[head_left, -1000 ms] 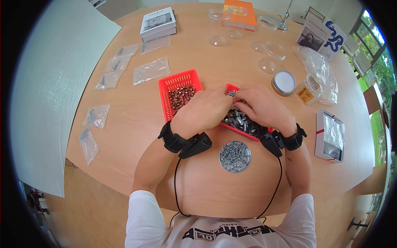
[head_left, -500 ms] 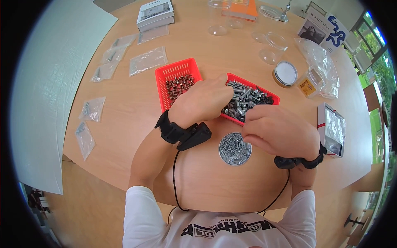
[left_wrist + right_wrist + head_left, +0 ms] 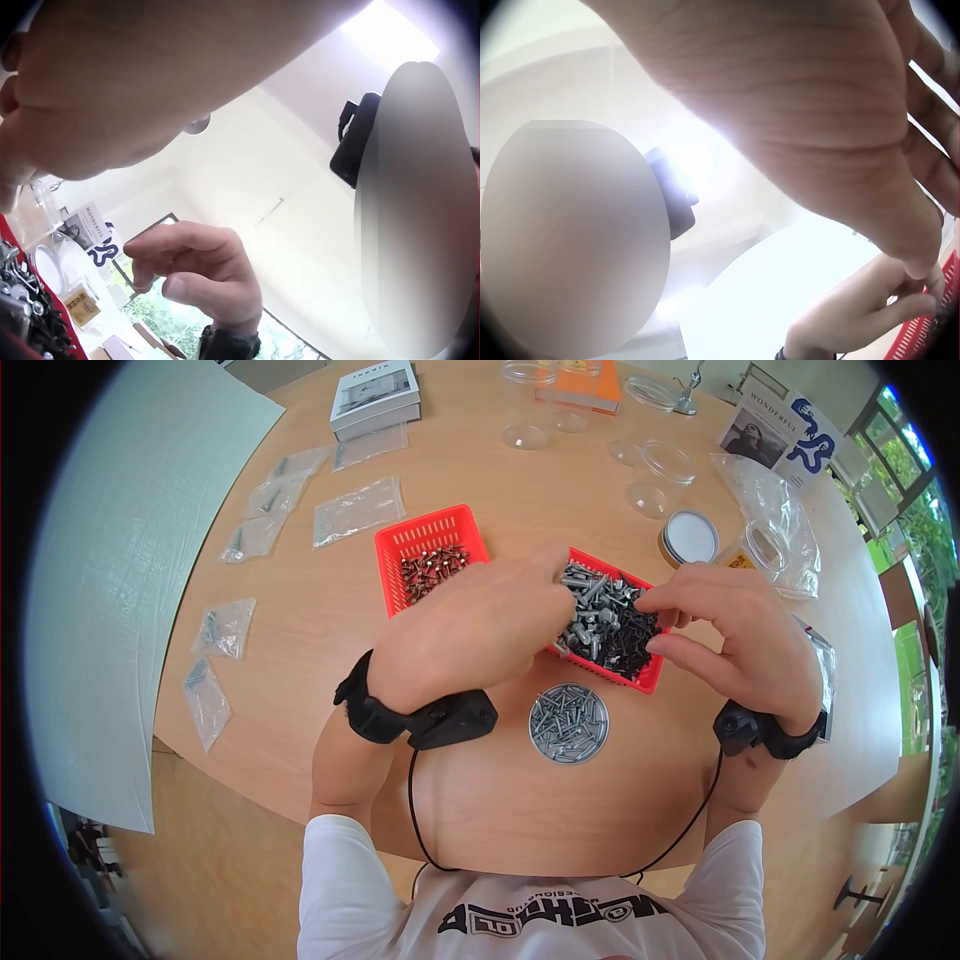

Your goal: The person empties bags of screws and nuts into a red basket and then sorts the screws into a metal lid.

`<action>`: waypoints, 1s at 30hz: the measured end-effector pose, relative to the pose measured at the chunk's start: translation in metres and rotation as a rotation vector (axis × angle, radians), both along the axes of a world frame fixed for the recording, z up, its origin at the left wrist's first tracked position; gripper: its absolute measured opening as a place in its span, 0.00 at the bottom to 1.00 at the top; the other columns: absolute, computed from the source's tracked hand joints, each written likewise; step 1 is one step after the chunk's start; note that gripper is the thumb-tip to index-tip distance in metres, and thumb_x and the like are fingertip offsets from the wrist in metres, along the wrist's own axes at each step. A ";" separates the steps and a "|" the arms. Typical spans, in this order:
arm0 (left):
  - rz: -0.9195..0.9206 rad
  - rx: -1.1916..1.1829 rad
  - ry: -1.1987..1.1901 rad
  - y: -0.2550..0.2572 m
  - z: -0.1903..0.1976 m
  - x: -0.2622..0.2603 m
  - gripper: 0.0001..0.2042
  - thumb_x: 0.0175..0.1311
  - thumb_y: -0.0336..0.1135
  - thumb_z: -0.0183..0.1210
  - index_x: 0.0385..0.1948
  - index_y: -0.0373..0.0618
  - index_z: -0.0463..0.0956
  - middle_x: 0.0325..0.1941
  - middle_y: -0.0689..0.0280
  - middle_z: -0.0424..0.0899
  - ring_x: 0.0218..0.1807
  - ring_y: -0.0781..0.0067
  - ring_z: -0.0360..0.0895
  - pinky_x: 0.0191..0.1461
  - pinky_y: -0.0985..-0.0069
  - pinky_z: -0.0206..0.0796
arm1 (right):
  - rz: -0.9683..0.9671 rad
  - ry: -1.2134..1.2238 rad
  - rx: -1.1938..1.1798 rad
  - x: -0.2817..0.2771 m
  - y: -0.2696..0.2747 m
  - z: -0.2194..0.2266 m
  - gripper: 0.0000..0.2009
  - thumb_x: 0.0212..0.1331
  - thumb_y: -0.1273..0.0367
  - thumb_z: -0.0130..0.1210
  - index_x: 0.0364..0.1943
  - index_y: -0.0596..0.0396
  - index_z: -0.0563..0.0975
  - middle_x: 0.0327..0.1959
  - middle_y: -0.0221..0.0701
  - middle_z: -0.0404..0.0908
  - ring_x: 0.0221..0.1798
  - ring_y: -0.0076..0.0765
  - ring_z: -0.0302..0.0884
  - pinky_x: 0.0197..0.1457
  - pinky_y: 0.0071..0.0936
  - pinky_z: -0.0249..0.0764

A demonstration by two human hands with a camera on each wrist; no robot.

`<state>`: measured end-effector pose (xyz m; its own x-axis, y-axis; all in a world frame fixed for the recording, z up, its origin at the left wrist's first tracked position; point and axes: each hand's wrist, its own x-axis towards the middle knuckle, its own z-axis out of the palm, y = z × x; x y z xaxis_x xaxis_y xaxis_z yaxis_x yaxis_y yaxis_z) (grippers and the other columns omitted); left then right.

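Observation:
My left hand [image 3: 470, 630] is at the left end of a red basket [image 3: 645, 685] of silver bolts [image 3: 592, 600] and black screws [image 3: 628, 645]. Its fingertips are hidden in the head view; in the right wrist view, the left hand [image 3: 870, 307] has bent fingers and thumb close together, and I cannot tell what they hold. At the basket's right end, my right hand [image 3: 745, 630] reaches over the black screws, thumb and fingers apart. The left wrist view shows this right hand [image 3: 206, 274] with nothing between thumb and fingers.
A round tin of silver screws [image 3: 568, 725] stands in front of the basket. Copper-coloured screws fill a second red basket [image 3: 385, 565]. Plastic bags [image 3: 358, 512] lie on the left; clear jars [image 3: 665, 470], a round white-topped tin [image 3: 690, 538] and a box [image 3: 825, 660] stand behind and right.
The right hand left the basket, passed above the round tin's right side, and now reaches the basket's right end. The basket has turned, its right end nearer me. The left hand shifted slightly towards me.

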<state>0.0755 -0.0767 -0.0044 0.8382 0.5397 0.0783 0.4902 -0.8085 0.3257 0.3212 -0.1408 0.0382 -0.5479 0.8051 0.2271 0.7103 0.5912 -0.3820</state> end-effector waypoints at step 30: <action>0.193 -0.051 0.077 0.036 -0.040 0.020 0.10 0.45 0.23 0.66 0.32 0.42 0.84 0.42 0.58 0.74 0.47 0.54 0.77 0.50 0.62 0.72 | -0.083 0.029 -0.147 0.002 0.063 -0.060 0.12 0.57 0.68 0.61 0.44 0.59 0.81 0.37 0.42 0.84 0.42 0.48 0.81 0.49 0.39 0.75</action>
